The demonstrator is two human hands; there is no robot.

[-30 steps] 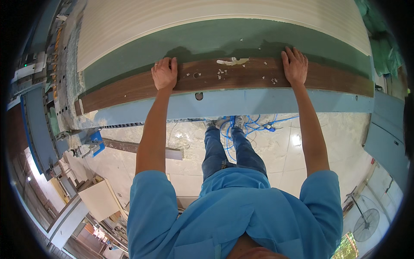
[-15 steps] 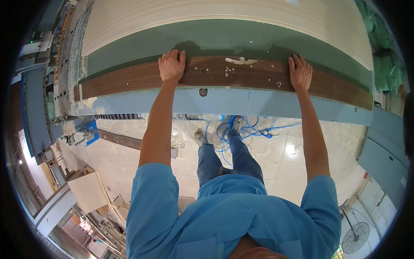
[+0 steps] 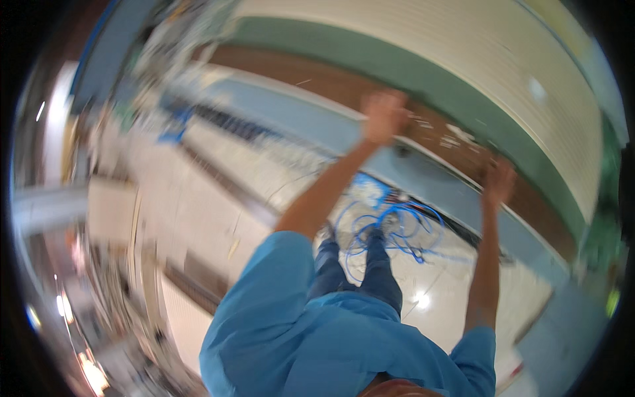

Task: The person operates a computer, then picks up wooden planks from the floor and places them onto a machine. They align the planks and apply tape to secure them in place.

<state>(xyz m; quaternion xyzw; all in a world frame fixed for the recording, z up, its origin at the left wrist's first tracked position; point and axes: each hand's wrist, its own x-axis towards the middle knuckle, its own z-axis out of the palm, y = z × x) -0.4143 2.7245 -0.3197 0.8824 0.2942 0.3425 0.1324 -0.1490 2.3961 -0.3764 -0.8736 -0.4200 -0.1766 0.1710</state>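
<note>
A long brown wooden board [image 3: 317, 79] lies along the pale blue edge of a work surface, and the picture is blurred by motion. My left hand [image 3: 382, 116] rests on the board near its middle. My right hand [image 3: 497, 180] presses on the same board farther right. Both arms are stretched out straight. Whether the fingers curl around the board's edge is too blurred to tell. Small pale scraps [image 3: 456, 137] lie on the board between the hands.
A green strip [image 3: 423, 73] and a large cream ribbed sheet [image 3: 489, 59] lie beyond the board. Blue cable [image 3: 390, 228] is coiled on the shiny tiled floor by my feet. Blurred benches and clutter [image 3: 112, 212] fill the left side.
The view has swung sharply and tilted, so the board now runs diagonally down to the right. Both hands stay on the board, about as far apart as before.
</note>
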